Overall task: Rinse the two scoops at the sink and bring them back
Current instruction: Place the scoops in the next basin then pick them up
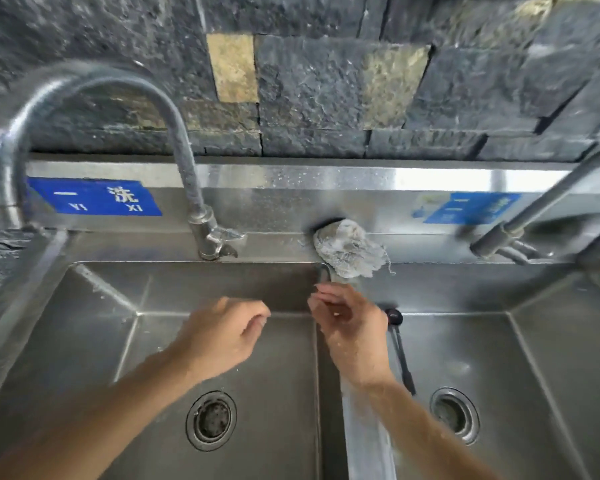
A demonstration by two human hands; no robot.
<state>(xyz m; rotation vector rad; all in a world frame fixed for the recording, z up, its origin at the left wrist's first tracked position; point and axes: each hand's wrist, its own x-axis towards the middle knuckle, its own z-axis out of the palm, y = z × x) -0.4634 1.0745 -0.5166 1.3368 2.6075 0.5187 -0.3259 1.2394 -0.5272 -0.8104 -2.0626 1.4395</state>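
One black scoop (399,344) with a long thin handle lies in the right basin, its round head up near the divider and just right of my right wrist. A second scoop is not visible. My right hand (352,329) hovers over the divider between the basins, wet, fingers loosely apart and holding nothing. My left hand (224,336) hangs over the left basin with fingers loosely curled and nothing visible in it. Neither hand touches the scoop.
The steel double sink (94,344) has a drain (211,420) in the left basin and another drain (455,415) in the right. A gooseneck tap (194,188) stands behind the left basin, a second tap (520,223) at the right. A grey rag (352,249) lies on the back ledge.
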